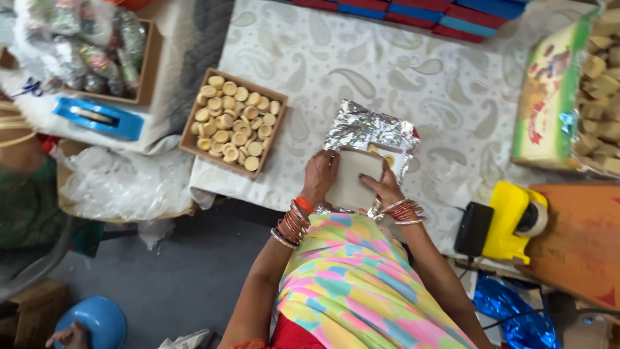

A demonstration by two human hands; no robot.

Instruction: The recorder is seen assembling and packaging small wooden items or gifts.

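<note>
My left hand [319, 176] and my right hand [383, 188] hold a small pale card box [352, 179] between them at the near edge of the table. The left hand grips its left side, the right hand its right lower side. The box sits on a crumpled sheet of silver foil [368, 129], and a few round pale sweets [389, 159] show just beyond it on the foil. Both wrists carry several orange and gold bangles.
A brown cardboard tray of round pale sweets [234, 121] lies left of the foil on the paisley cloth [400, 71]. A yellow tape dispenser [510, 220] stands at the right, a box of tan blocks [600, 90] beyond it. A blue dispenser [97, 117] lies far left.
</note>
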